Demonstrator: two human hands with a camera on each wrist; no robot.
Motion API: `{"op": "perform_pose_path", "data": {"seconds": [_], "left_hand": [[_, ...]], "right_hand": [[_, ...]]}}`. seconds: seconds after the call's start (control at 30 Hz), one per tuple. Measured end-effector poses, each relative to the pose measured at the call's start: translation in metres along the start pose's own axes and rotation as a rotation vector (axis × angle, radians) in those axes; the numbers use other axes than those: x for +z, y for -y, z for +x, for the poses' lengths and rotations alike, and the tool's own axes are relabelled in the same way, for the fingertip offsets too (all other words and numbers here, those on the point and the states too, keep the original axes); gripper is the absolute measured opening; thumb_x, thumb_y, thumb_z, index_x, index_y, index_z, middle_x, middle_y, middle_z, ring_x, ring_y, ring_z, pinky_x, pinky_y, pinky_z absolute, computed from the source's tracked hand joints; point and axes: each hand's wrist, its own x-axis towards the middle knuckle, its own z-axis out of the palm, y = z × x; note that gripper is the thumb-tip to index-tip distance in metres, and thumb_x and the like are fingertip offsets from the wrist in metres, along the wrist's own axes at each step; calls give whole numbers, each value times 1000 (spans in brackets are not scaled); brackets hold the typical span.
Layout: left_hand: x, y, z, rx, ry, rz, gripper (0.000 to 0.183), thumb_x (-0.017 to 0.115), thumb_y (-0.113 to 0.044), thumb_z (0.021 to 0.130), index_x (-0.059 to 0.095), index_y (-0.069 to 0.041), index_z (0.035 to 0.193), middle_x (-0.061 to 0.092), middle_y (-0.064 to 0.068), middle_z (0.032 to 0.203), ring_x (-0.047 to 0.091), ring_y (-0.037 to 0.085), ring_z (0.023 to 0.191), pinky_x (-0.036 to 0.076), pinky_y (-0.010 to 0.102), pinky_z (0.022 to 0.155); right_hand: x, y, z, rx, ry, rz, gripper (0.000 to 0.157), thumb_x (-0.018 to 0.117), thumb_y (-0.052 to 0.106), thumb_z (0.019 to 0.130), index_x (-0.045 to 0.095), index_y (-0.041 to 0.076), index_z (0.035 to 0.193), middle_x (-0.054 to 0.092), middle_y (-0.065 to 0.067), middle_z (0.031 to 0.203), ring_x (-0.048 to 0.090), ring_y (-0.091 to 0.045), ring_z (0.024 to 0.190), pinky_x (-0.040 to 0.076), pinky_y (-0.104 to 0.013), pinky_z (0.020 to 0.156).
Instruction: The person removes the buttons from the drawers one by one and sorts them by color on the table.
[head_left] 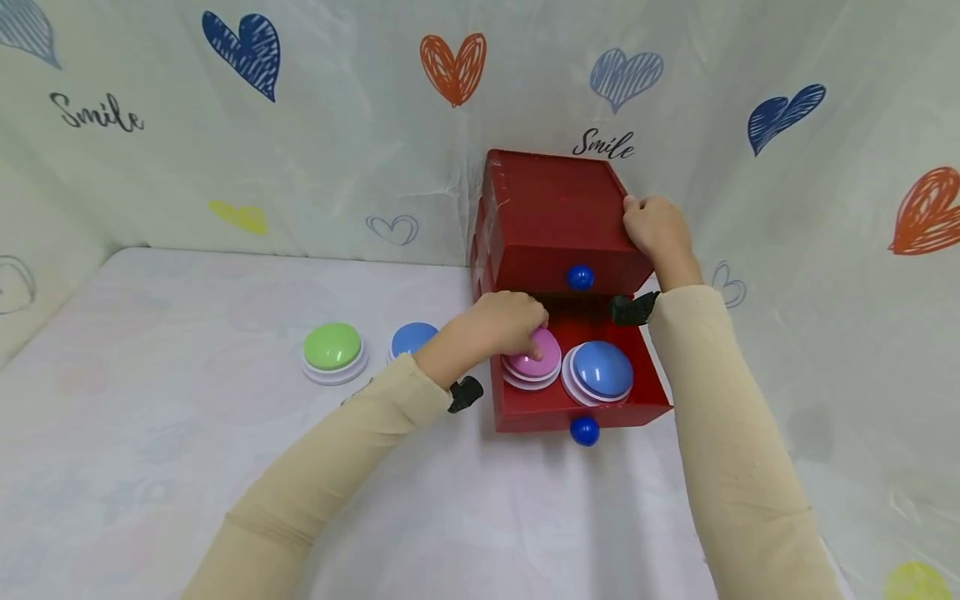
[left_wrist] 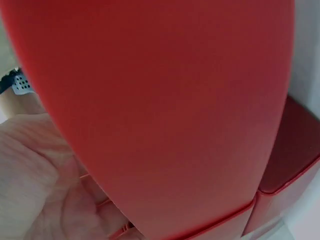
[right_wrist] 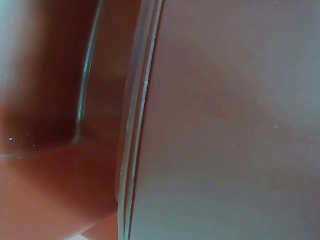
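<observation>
A red box with two drawers (head_left: pixel 562 200) stands at the back right, its lower drawer (head_left: pixel 637 414) pulled out. Inside that drawer sit a pink push button (head_left: pixel 546 354) and a blue push button (head_left: pixel 603 368), both on white bases. My left hand (head_left: pixel 506 321) holds the pink button at the drawer's left side, fingers and thumb bent over the dome. My right hand (head_left: pixel 660 229) grips the box's upper right edge. In the left wrist view, red drawer wall hides most of the left hand's fingers. Red surfaces fill the right wrist view.
Left of the box, a green push button (head_left: pixel 332 347) and another blue push button (head_left: pixel 415 337) sit on the white table (head_left: pixel 187 417); my left forearm partly covers the latter. Blue knobs front both drawers. A heart-patterned curtain (head_left: pixel 337 150) hangs behind.
</observation>
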Motion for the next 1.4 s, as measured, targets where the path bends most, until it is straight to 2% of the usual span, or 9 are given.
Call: {"op": "perform_pose_path", "data": {"seconds": [0.2,0.37,0.5,0.6,0.7,0.87,0.93,1.17,1.4], "left_hand": [[-8,-1,6,-32,124,12,44,67,-41,82,62,-15,118,63,2,109,55,18,99,48,34,84],[-12,-3,10,-52,245,14,48,63,-39,85,57,-12,124,61,4,111,53,18,99,47,32,84],[-14,-5,9,-50,308,9,50,60,-37,88,52,-11,130,59,5,115,52,18,101,47,31,87],[-15,-8,8,-42,337,26,48,57,-35,90,50,-11,131,58,5,113,52,18,100,46,29,83],[-14,-10,9,-43,346,39,47,54,-33,91,48,-11,132,57,4,115,51,18,101,45,30,85],[-10,-13,9,-59,334,49,51,54,-32,91,44,-9,135,55,5,124,48,20,108,36,41,102],[-9,-13,8,-53,323,59,52,55,-30,90,44,-7,135,55,6,124,48,21,109,34,42,102],[-6,-13,8,-30,286,82,52,55,-32,90,45,-6,134,55,8,123,48,21,107,40,38,96],[-6,-10,5,-11,265,58,58,58,-35,89,43,-5,136,53,9,127,46,22,112,38,40,100]], "right_hand": [[-1,-1,0,-1,-2,4,59,22,42,99,53,-2,122,55,-20,103,53,-30,90,44,-34,68],[0,-1,0,-1,-8,-6,58,22,42,99,55,-2,120,55,-19,102,53,-30,89,44,-33,67],[1,0,0,1,-5,3,58,22,41,99,54,-2,122,56,-19,104,53,-30,90,44,-33,68],[0,0,0,5,3,9,59,21,41,99,52,-2,124,55,-19,105,53,-30,91,45,-34,69],[0,0,0,7,3,15,58,22,41,99,53,-1,124,55,-19,104,53,-29,90,45,-33,68],[0,0,-1,4,-4,5,58,22,41,99,54,-2,121,56,-19,102,54,-29,88,44,-33,66],[-1,0,-1,4,-4,3,58,22,41,99,54,-2,122,56,-19,102,54,-29,88,45,-33,66],[-1,-1,0,13,0,14,58,22,41,99,52,-1,124,56,-19,104,54,-29,89,46,-33,68],[-1,-1,1,14,2,9,59,22,42,99,53,-1,123,55,-19,104,53,-29,90,45,-34,68]]}}
